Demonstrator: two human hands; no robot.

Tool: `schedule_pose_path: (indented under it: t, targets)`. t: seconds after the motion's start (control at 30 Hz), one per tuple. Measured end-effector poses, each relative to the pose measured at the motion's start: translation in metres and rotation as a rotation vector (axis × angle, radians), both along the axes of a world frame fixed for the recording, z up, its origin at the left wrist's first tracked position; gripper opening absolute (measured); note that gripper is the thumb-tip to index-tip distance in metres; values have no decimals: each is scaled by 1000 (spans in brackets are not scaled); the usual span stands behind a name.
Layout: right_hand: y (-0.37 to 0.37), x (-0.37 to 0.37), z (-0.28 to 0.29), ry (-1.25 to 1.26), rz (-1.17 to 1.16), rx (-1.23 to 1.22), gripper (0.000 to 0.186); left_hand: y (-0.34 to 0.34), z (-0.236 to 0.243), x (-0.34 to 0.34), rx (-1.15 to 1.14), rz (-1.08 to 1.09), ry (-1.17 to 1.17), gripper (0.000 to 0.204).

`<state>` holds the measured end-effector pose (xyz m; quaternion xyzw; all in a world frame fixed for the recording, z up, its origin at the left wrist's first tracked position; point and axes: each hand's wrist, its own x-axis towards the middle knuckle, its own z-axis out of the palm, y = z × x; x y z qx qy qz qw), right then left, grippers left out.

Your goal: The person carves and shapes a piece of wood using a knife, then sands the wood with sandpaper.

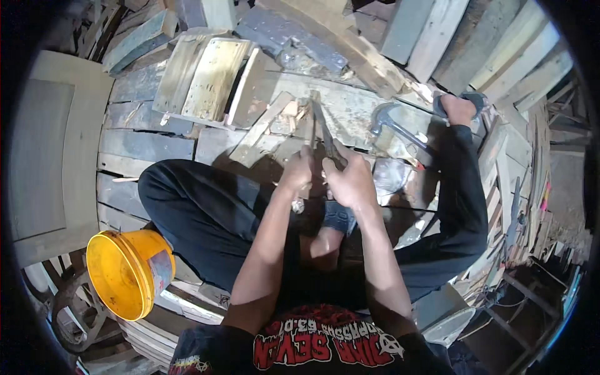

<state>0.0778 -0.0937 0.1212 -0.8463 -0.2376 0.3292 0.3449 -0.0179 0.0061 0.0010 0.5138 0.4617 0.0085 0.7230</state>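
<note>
My left hand [297, 172] is closed around a thin strip of wood whose lower end sticks out below the fist. Close beside it, my right hand [351, 180] grips a long, narrow, dark blade-like tool [324, 128] that points away from me. The blade and the strip nearly meet ahead of my hands; whether they touch I cannot tell. Wood chips [291, 111] and a short wooden slat [265, 125] lie on the boards just beyond. Right of my right hand are a claw hammer [403, 132] and a clear plastic bag [392, 175].
A curved wooden piece [215, 78] sits at the far left on the plank floor [147, 147]. A yellow bucket [119, 275] lies tilted near my left knee. Planks [431, 37] lean at the back right. My bent legs [462, 187] frame the work spot.
</note>
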Motion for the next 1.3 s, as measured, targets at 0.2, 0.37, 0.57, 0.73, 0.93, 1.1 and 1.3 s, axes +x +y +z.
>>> schedule_pose_path:
  t: [0.2,0.37,0.57,0.73,0.93,1.1,1.3]
  targets:
    - [-27,-30,7,45,1,94,51,11,-9,0,87,70,286,73]
    - [-34,-34,2,-35,-12,-30,52,10,5,4,67,33,283,73]
    - [-38,-37,0,115,-73,49,48,7,10,4,114,29,330,71]
    - [-29,-37,-6,169,-108,53,52,8,22,4,-36,97,217,64]
    - [-7,-28,-1,129,-41,150,49,6,-5,-8,4,124,-1,55]
    - [27,-10,-35,-64,-46,193,42,2,10,5,-113,149,45,62]
    - [25,9,-30,-131,32,179,43,9,11,2,-197,58,106,61]
